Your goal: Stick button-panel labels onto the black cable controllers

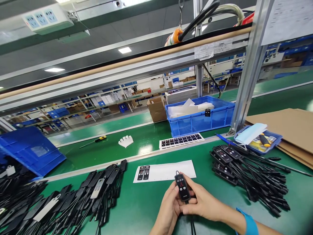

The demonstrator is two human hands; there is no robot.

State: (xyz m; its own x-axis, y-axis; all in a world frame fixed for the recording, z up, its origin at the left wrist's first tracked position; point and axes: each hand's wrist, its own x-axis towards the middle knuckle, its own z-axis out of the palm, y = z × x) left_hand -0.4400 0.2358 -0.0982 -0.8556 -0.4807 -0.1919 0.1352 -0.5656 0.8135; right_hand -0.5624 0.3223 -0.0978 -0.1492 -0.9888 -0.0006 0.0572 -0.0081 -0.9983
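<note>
Both hands, the left hand (168, 204) and the right hand (204, 200), hold a black remote (182, 188) between their fingers, just above the green table (139, 209). Just beyond lies a white label sheet (166, 170); black cabled remotes (246, 173) are heaped to the right.

The black remote (182, 188), slim and round-cornered, has a hanging loop on top, pale buttons, small red marks and a cable below. Held between the left hand (167, 209) and right hand (204, 202), it leans face-up by the white label sheet's (166, 171) near edge.
</note>
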